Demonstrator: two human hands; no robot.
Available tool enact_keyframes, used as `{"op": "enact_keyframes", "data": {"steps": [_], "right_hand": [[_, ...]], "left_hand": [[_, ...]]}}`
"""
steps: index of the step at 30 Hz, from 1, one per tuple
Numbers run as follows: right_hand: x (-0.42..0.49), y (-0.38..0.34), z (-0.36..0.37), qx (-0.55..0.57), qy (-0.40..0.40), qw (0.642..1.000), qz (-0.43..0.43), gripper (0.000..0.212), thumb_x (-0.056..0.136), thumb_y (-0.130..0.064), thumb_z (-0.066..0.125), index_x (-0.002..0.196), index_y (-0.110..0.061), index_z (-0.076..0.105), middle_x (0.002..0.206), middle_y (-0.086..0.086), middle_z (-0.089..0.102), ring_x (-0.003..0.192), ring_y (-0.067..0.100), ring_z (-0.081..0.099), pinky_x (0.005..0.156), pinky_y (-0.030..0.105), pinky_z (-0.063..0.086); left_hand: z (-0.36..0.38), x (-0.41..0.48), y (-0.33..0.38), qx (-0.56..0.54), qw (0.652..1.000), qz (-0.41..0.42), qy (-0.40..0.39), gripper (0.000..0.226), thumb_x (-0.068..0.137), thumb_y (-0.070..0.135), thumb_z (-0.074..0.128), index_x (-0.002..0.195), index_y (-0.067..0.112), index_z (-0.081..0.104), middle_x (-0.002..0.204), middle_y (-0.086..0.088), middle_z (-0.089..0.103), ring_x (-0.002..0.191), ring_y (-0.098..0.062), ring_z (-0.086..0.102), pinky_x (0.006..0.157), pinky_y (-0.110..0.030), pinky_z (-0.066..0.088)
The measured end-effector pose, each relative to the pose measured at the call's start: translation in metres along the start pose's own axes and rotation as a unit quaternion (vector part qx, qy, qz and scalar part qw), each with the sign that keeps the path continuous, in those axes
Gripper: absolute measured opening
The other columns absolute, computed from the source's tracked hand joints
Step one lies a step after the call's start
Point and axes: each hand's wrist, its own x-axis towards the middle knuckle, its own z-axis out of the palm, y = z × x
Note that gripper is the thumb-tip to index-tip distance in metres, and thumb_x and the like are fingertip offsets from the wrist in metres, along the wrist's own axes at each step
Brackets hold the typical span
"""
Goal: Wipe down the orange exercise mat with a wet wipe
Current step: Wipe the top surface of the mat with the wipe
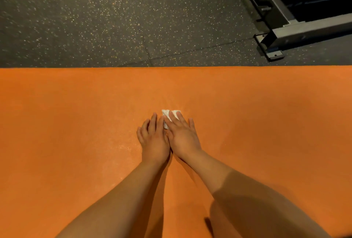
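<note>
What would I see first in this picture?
The big orange mat fills the lower half of the view. In its middle, the left hand and right hand lie flat side by side, the right one pressing a small white wipe. Beyond the mat lies dark speckled floor.

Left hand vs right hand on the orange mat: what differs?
The right hand lies over the crumpled white wet wipe; the left hand rests on the bare orange exercise mat beside it. The right hand slants inward; the left hand points nearly straight ahead. Both are flat, fingers straight, touching side by side.
</note>
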Motion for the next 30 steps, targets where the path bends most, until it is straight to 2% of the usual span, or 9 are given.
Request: {"op": "enact_keyframes", "data": {"steps": [9,12,16,19,24,26,30], "right_hand": [[-0.114,0.002,0.024,-0.014,-0.052,0.998,0.027,0.051,0.109,-0.038,0.025,0.16,-0.035,0.022,0.169,-0.014,0.009,0.156,0.012,-0.006,0.125,0.049,-0.005],[-0.153,0.002,0.029,-0.017,-0.073,0.997,0.036,0.051,0.11,-0.038,0.024,0.16,-0.033,0.022,0.169,-0.012,0.007,0.156,0.013,-0.006,0.125,0.049,-0.006],[-0.194,0.001,0.033,-0.004,-0.088,0.995,0.036,0.051,0.11,-0.039,0.02,0.161,-0.032,0.021,0.169,-0.011,0.007,0.156,0.012,-0.006,0.124,0.044,-0.011],[-0.211,0.01,0.032,-0.018,-0.084,0.996,0.024,0.051,0.11,-0.038,0.024,0.16,-0.032,0.024,0.169,-0.011,0.01,0.156,0.011,-0.003,0.123,0.044,-0.01],[-0.23,0.007,0.033,-0.006,-0.066,0.992,0.104,0.052,0.11,-0.038,0.023,0.161,-0.03,0.02,0.17,-0.009,0.007,0.156,0.015,-0.006,0.125,0.045,-0.005],[-0.24,-0.002,0.039,0.0,-0.081,0.993,0.084,0.051,0.11,-0.036,0.021,0.161,-0.031,0.021,0.17,-0.009,0.007,0.156,0.014,-0.006,0.125,0.044,-0.005],[-0.253,0.015,0.025,-0.028,-0.096,0.994,0.04,0.05,0.109,-0.037,0.025,0.159,-0.032,0.028,0.169,-0.011,0.012,0.156,0.012,0.001,0.124,0.049,-0.004]], "left_hand": [[-0.004,-0.113,0.011,0.011,0.998,-0.034,-0.054,0.069,0.091,0.047,0.015,0.148,0.023,0.047,0.163,-0.008,0.026,0.141,-0.032,0.024,0.118,-0.048,0.014],[-0.009,-0.151,0.015,0.031,0.993,-0.044,-0.101,0.064,0.092,0.041,0.021,0.15,0.025,0.043,0.164,-0.007,0.022,0.143,-0.032,0.021,0.119,-0.046,0.011],[-0.013,-0.187,0.017,0.023,0.993,-0.039,-0.112,0.063,0.093,0.04,0.023,0.148,0.023,0.047,0.163,-0.008,0.027,0.142,-0.034,0.025,0.119,-0.046,0.014],[-0.014,-0.207,0.02,0.026,0.993,-0.03,-0.114,0.061,0.092,0.04,0.026,0.147,0.024,0.048,0.161,-0.008,0.03,0.141,-0.034,0.026,0.118,-0.046,0.014],[-0.014,-0.225,0.025,0.047,0.991,-0.035,-0.123,0.046,0.103,0.038,0.033,0.146,0.031,0.048,0.163,-0.004,0.027,0.143,-0.032,0.023,0.118,-0.044,0.012],[-0.016,-0.231,0.031,0.048,0.99,-0.048,-0.126,0.042,0.105,0.036,0.037,0.145,0.032,0.047,0.163,0.0,0.026,0.142,-0.029,0.022,0.117,-0.041,0.012],[-0.021,-0.253,0.037,0.058,0.991,-0.039,-0.11,0.039,0.101,0.031,0.043,0.139,0.035,0.052,0.156,0.006,0.037,0.134,-0.025,0.029,0.111,-0.04,0.018]]}}
